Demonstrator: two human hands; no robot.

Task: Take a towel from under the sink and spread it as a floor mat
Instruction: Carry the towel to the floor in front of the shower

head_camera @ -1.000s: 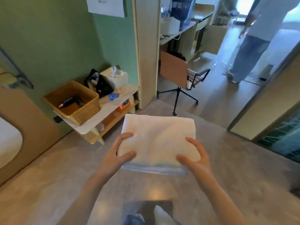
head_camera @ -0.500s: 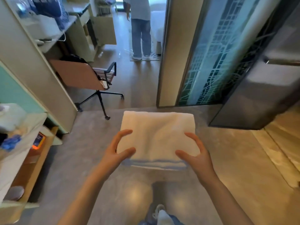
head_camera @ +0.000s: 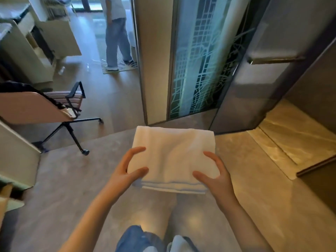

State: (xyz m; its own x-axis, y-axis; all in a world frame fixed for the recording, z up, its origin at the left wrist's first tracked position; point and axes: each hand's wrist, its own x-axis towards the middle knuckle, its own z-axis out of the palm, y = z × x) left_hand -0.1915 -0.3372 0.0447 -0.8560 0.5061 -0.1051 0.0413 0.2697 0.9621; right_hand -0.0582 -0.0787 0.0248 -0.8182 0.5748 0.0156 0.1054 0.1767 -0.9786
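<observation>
A folded white towel [head_camera: 173, 153] is held flat in front of me above the grey floor [head_camera: 69, 182]. My left hand [head_camera: 125, 171] grips its near left corner, thumb on top and fingers curled round the edge. My right hand [head_camera: 214, 176] grips the near right corner the same way. The towel's near edge shows several stacked layers. The undersides of both hands are hidden by the towel.
A wheeled office chair [head_camera: 45, 108] stands at the left. A patterned glass panel [head_camera: 196, 60] and a dark glass door [head_camera: 254, 70] rise ahead, with a pale marble shower floor [head_camera: 291, 135] at the right. A person [head_camera: 116, 33] stands in the far room.
My view has swung to the right, from the green wall and shelf toward the glass door and shower. The towel stays folded, held the same way in both hands.
</observation>
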